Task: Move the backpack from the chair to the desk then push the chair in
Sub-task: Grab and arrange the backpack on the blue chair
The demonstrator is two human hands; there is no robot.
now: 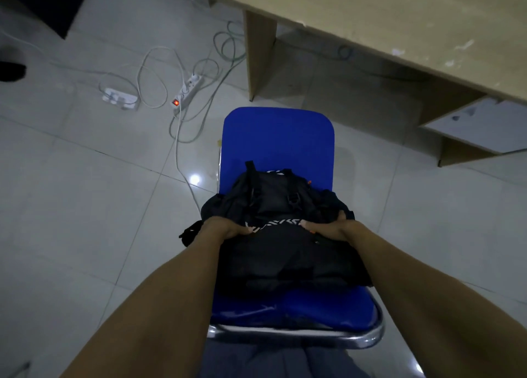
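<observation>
A black backpack (281,235) lies flat on the seat of a blue chair (278,140) with a chrome frame, right below me. My left hand (225,229) grips the backpack's left side, fingers curled into the fabric. On the right side my right hand (332,229) grips it the same way. The light wooden desk (385,20) stands at the upper right, beyond the chair, and the chair is apart from it.
A white power strip (188,90) with a lit red switch lies on the tiled floor to the left of the chair, among looping cables (176,138). A desk leg panel (259,55) and a white drawer unit (482,126) stand under the desk.
</observation>
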